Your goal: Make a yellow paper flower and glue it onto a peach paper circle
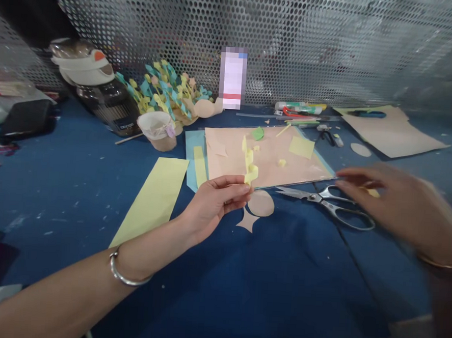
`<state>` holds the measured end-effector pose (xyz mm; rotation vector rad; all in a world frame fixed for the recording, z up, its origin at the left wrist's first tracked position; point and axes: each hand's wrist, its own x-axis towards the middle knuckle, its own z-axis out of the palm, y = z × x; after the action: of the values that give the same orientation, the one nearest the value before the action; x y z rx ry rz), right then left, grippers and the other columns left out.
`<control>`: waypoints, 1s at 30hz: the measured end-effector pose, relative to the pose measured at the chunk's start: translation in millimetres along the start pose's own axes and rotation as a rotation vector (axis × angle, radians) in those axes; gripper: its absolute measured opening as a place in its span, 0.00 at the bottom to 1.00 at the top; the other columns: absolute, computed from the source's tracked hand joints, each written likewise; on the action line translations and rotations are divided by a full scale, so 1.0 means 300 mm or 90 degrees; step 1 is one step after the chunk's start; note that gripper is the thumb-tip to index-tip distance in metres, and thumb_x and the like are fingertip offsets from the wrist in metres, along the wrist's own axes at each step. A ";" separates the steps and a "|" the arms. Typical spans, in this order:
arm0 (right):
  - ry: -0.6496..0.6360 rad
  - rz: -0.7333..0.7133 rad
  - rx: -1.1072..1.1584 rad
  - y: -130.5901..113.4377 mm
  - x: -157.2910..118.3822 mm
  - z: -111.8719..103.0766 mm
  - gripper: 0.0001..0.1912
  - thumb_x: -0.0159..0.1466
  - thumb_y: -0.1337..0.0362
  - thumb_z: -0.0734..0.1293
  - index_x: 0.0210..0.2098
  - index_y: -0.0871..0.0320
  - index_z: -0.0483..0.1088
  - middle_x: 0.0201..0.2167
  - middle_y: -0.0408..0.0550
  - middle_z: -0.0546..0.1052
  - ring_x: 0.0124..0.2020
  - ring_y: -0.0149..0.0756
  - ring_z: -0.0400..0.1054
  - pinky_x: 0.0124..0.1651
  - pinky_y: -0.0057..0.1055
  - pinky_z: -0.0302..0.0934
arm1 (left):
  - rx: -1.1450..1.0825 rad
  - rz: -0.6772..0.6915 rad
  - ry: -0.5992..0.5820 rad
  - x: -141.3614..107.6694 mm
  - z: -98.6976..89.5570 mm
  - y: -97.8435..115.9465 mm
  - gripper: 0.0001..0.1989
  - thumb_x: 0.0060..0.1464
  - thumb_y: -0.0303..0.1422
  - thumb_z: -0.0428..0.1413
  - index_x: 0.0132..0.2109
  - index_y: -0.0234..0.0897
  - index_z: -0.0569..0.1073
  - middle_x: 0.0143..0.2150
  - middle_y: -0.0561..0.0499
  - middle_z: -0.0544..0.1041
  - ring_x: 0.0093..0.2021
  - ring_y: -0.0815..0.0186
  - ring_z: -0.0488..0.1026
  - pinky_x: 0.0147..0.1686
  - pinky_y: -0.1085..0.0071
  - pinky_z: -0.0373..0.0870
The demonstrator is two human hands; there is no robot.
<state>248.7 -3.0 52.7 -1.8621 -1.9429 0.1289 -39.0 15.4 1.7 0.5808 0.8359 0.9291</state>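
Overhead, seen from the worker's own head-mounted camera: the left hand [212, 204] pinches a folded, zigzag yellow paper strip [249, 165] between thumb and fingers in a narrow grip, with the strip standing up just over the edge of a pink card [265, 158]. The card lies on a pale blue sheet [190, 156], and a green paper scrap [258, 133] and a yellow square [301, 147] rest on it. A silver bangle [125, 275] circles the left wrist. The right hand [385, 199], blurred, hangs above a pair of steel scissors [325, 205], its fingers slightly curled; whether it grips anything cannot be told, though a small yellow scrap [372, 193] shows beneath the fingertips. A paper circle [261, 203] and a pointed cutout [248, 221] lie just below the left hand on a blue table cover [55, 204], beside a long yellow sheet [151, 200]. Paper flowers [165, 91], a paper cup [158, 137] and a tan sheet [391, 132] sit farther back, before a perforated metal screen [257, 33].
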 end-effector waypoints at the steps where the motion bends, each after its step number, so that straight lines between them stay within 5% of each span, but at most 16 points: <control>1: -0.039 -0.062 0.060 -0.076 0.006 0.031 0.09 0.60 0.57 0.66 0.35 0.54 0.75 0.36 0.49 0.78 0.34 0.36 0.69 0.38 0.35 0.59 | 0.002 0.001 -0.007 -0.001 0.001 0.001 0.07 0.44 0.28 0.65 0.33 0.37 0.76 0.28 0.54 0.79 0.29 0.73 0.74 0.42 0.70 0.68; 3: -0.162 -0.104 0.238 -0.197 0.026 0.108 0.09 0.62 0.58 0.65 0.35 0.55 0.75 0.35 0.47 0.77 0.33 0.34 0.70 0.38 0.32 0.62 | 0.006 0.002 -0.018 -0.003 0.003 0.002 0.06 0.44 0.28 0.65 0.32 0.36 0.76 0.26 0.55 0.78 0.29 0.73 0.73 0.41 0.71 0.68; 5: -0.250 -0.053 0.465 -0.267 0.046 0.188 0.09 0.60 0.58 0.67 0.35 0.56 0.74 0.31 0.46 0.76 0.29 0.31 0.69 0.34 0.30 0.64 | 0.015 -0.003 -0.021 -0.005 0.006 0.005 0.05 0.44 0.27 0.64 0.32 0.36 0.76 0.25 0.55 0.77 0.28 0.73 0.73 0.39 0.72 0.67; 9: -0.303 0.049 0.700 -0.297 0.059 0.288 0.10 0.59 0.58 0.68 0.30 0.60 0.72 0.23 0.43 0.72 0.24 0.27 0.67 0.29 0.27 0.65 | 0.034 -0.004 -0.029 -0.005 0.010 0.008 0.05 0.44 0.28 0.64 0.32 0.36 0.77 0.25 0.55 0.76 0.27 0.73 0.72 0.36 0.72 0.66; 30: -0.280 0.131 0.852 -0.293 0.039 0.318 0.07 0.56 0.62 0.71 0.32 0.60 0.74 0.26 0.44 0.74 0.26 0.28 0.69 0.29 0.26 0.68 | 0.047 0.012 -0.012 -0.005 0.013 0.000 0.05 0.45 0.28 0.64 0.33 0.37 0.80 0.28 0.53 0.78 0.29 0.73 0.72 0.38 0.73 0.67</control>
<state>131.4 23.0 2.1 -1.0728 -1.2078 1.5522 -36.4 13.7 4.4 0.6610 0.8511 0.9119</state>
